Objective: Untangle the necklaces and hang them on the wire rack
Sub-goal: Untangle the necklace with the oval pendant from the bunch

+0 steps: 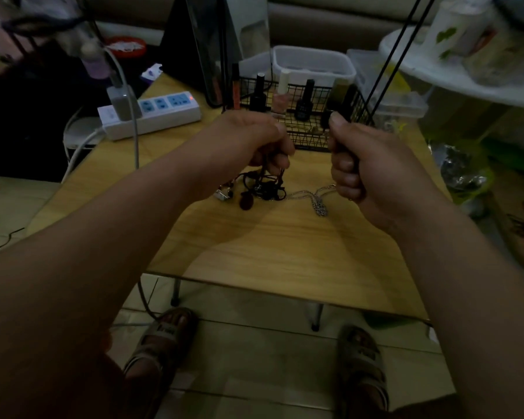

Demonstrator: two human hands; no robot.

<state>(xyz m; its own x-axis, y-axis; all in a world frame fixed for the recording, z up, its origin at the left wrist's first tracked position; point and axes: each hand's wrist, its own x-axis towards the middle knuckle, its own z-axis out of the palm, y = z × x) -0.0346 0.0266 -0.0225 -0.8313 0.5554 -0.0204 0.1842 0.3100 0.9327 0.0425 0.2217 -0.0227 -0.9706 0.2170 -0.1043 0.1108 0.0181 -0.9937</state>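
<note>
Above the middle of the light wooden counter (285,255), the left grip (254,137) clenches dark cords rising from a tangle of black cord necklaces (262,189). The right grip (366,167) is clenched on a silver chain necklace (312,195), which trails beside the tangle. A black wire rack (310,136) sits at the far edge.

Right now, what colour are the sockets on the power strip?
The sockets are blue; head view.

Dim, underexposed view, soft blur throughout, wide-angle bending at the edges.
</note>
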